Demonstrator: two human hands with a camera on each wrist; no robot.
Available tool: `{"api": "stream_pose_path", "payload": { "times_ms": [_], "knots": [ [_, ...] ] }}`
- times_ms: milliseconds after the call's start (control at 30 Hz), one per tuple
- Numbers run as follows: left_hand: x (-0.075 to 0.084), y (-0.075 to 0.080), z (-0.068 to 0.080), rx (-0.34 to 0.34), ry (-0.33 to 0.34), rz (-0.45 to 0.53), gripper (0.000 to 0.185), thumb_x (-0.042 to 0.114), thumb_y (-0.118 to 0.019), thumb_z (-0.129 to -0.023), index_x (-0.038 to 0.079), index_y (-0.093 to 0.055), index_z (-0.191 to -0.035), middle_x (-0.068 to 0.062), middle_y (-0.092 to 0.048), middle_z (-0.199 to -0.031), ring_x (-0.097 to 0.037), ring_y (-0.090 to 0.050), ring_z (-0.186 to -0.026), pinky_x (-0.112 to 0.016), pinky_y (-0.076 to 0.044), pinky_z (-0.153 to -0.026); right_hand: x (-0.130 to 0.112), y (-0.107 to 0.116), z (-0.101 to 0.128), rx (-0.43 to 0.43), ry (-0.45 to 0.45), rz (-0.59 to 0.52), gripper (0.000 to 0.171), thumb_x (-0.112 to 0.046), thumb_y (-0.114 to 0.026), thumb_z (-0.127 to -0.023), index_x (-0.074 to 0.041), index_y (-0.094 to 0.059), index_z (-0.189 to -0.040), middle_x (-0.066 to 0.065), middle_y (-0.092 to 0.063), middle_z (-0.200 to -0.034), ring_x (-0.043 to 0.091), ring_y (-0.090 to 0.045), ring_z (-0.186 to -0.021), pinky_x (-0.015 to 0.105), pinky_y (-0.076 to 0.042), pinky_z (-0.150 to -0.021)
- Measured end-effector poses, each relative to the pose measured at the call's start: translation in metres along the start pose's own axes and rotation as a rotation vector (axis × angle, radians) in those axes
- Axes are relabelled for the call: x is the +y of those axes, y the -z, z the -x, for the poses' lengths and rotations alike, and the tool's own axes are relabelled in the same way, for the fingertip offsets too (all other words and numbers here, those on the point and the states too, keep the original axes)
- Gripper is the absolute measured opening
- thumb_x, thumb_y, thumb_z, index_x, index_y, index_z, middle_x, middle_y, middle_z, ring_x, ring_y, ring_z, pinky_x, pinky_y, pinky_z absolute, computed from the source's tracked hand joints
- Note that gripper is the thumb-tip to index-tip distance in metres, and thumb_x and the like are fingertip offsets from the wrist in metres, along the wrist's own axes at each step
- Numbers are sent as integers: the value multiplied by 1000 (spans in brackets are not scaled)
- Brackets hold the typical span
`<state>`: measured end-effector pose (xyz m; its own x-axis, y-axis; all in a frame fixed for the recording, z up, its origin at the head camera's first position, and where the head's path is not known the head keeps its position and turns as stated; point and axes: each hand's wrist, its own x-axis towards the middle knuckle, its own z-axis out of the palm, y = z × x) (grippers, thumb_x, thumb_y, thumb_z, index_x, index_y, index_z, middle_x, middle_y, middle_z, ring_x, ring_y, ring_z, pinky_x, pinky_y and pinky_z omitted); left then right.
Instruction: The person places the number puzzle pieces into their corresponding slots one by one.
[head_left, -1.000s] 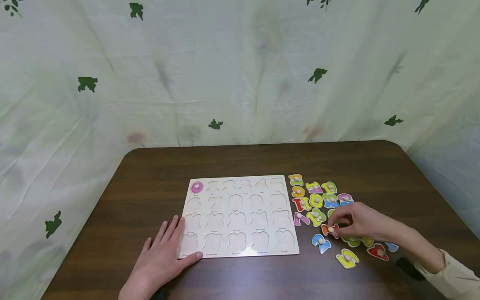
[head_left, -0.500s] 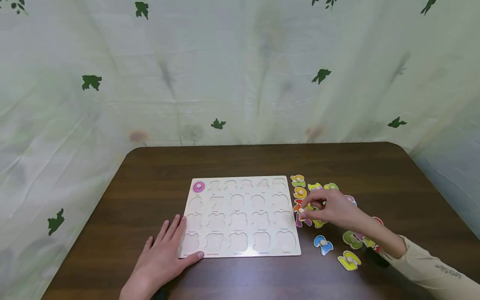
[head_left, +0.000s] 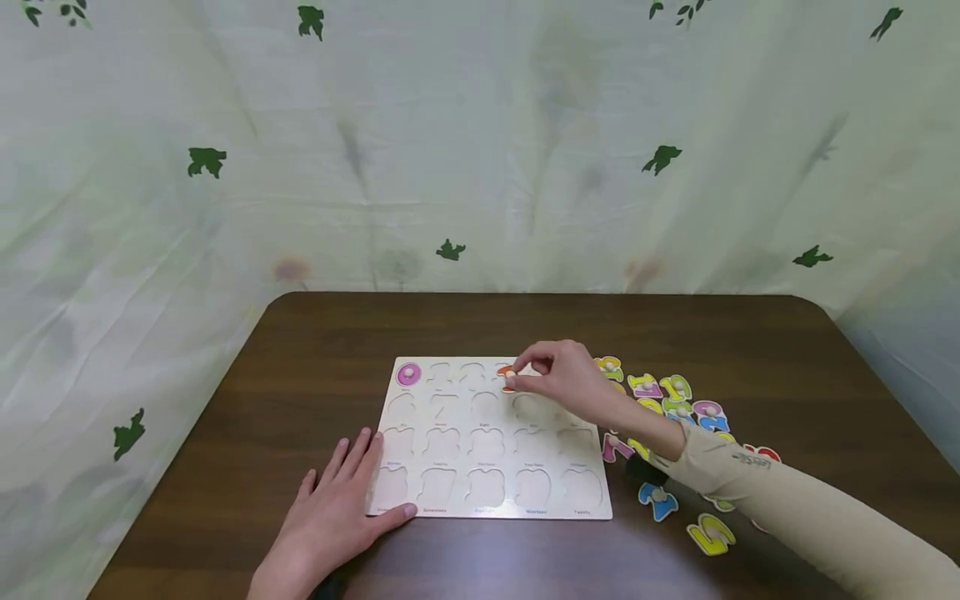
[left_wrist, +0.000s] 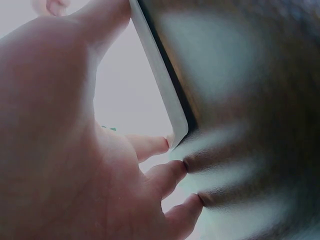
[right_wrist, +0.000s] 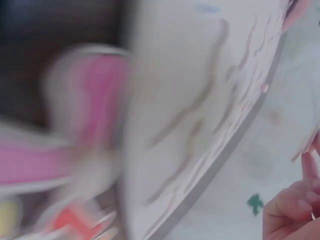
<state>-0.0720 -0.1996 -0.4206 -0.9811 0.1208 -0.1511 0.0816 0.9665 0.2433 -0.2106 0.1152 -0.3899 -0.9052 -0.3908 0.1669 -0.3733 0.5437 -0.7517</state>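
A white number puzzle board (head_left: 465,510) with cut-out recesses lies on the table. In its far left corner recess sits a round purple zero piece (head_left: 408,374) with a knob. My right hand (head_left: 573,382) pinches a small orange number puzzle piece (head_left: 505,370) over the board's far row; fingertips partly cover it, so its number is unclear. In the right wrist view the held piece appears almost edge-on at the right border. My left hand (head_left: 330,508) rests with spread fingers at the board's near left corner, thumb on the near edge and fingertips along the left side.
Loose number pieces lie right of the board, partly under the right forearm. Among them are a pink piece (head_left: 617,447), a blue piece (head_left: 657,502) and a yellow piece (head_left: 710,534). A pale curtain with leaf prints (head_left: 480,167) hangs behind the brown table (head_left: 337,333).
My right hand has picked the orange piece from the pile on the right and carried it left and away from me, over the board's far row. My left hand stays at the board's corner.
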Motion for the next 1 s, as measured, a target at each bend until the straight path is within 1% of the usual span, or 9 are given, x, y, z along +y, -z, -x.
{"api": "stream_pose_path", "payload": {
  "times_ms": [167,300,400,500,533,600,733,867,1000],
  "knots": [
    [0,0,0,-12,11,7,111,83,-52,-77,9,-28,-156,-14,-22,-161,-41,-19,-145,-73,-21,-103,-14,-25,-34,-42,-10,-53,9,-31,-81,-82,-24,-76,-84,-3,-36,-57,13,-35,-56,29,-26,-53],
    [0,0,1,-18,19,11,111,83,-52,-76,10,-28,-156,-13,-22,-161,-41,-18,-146,-74,-20,-103,-21,-41,-56,-110,-64,-105,9,-29,-81,-82,-21,-77,-83,-2,-41,-54,12,-34,-54,28,-26,-52],
    [0,0,1,-7,18,12,111,82,-54,-77,10,-28,-156,-13,-23,-161,-40,-19,-146,-73,-21,-103,-23,-52,-68,-160,-115,-114,10,-28,-82,-82,-19,-77,-81,0,-57,-60,13,-40,-56,28,-28,-52],
    [0,1,2,0,20,14,110,82,-55,-77,10,-29,-156,-13,-23,-161,-40,-19,-146,-73,-21,-103,-23,-64,-78,-191,-151,-80,11,-28,-82,-82,-18,-78,-80,-2,-68,-73,14,-49,-64,28,-33,-54],
    [0,1,2,1,20,14,110,82,-55,-77,10,-28,-156,-13,-23,-161,-40,-19,-146,-73,-21,-104,-23,-67,-80,-195,-160,-61,11,-28,-82,-82,-18,-78,-79,-3,-70,-77,15,-51,-68,28,-35,-55],
    [1,1,2,5,17,13,110,82,-54,-77,10,-29,-156,-12,-23,-161,-40,-19,-146,-73,-21,-104,-22,-72,-84,-197,-174,-19,12,-30,-81,-82,-19,-77,-78,-7,-69,-79,14,-55,-74,27,-39,-57],
    [1,1,3,11,11,12,109,82,-53,-77,10,-29,-156,-12,-23,-161,-39,-20,-146,-72,-21,-104,-21,-80,-89,-199,-193,52,14,-34,-81,-81,-22,-76,-75,-10,-68,-78,14,-58,-79,30,-43,-60],
    [1,1,3,11,13,17,108,80,-55,-78,9,-29,-155,-12,-24,-161,-39,-20,-146,-72,-21,-104,-20,-85,-91,-206,-186,101,15,-36,-82,-80,-23,-75,-76,-10,-67,-74,13,-59,-77,31,-43,-60],
    [0,1,4,7,19,23,108,80,-56,-78,10,-29,-156,-12,-24,-161,-39,-20,-146,-72,-21,-104,-19,-88,-92,-217,-149,98,11,-32,-82,-81,-23,-76,-83,-5,-63,-70,14,-54,-71,28,-38,-57]
  ]
}}
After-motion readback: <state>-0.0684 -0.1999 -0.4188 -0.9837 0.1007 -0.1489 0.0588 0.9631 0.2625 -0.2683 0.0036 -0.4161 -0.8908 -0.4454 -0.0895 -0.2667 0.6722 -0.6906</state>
